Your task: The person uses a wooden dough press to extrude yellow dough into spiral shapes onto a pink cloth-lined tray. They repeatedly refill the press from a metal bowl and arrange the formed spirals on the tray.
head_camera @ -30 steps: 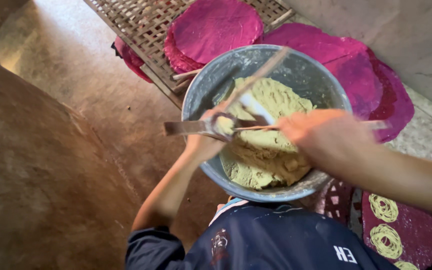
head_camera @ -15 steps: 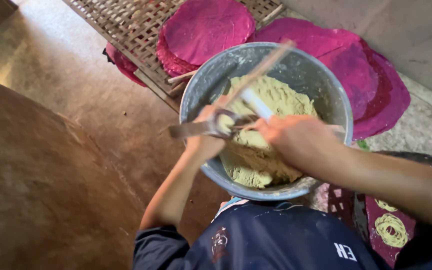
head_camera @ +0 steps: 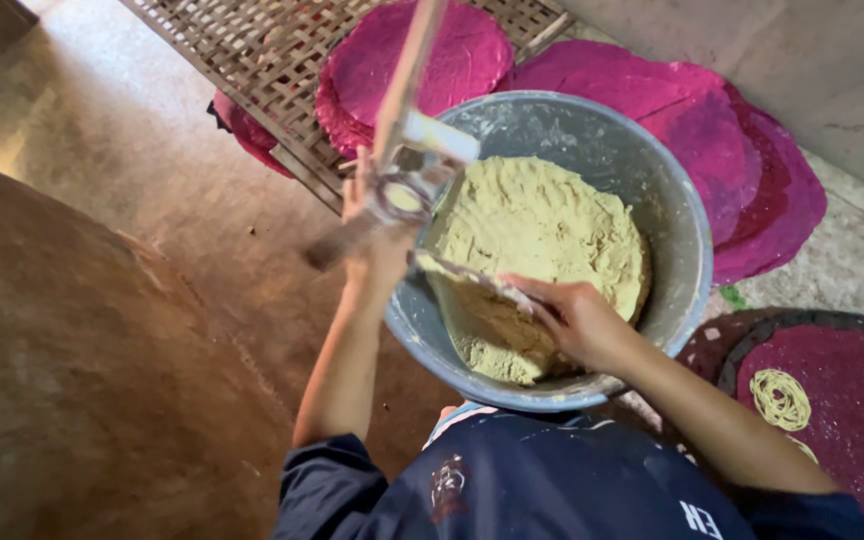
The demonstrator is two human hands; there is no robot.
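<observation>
Clenching a metal press [head_camera: 400, 190], left hand [head_camera: 377, 250], its long handle pointing up and away, right hand [head_camera: 577, 320] gripping a flat scraper [head_camera: 472, 282] lying across dough [head_camera: 542, 240] in grey bowl [head_camera: 687, 250].

One round grey metal basin [head_camera: 677, 215], one mound of pale yellow-green dough [head_camera: 542, 235] in it. One long-handled metal press tool [head_camera: 402, 190], one flat dough-smeared scraper [head_camera: 472, 282]. Two bare hands: left hand [head_camera: 377, 255], right hand [head_camera: 577, 320]. One woven bamboo lattice rack [head_camera: 252, 60]. Round magenta mats: at least five visible, overlapping, exact count unclear. One coiled yellow noodle nest [head_camera: 780, 398] fully visible.
</observation>
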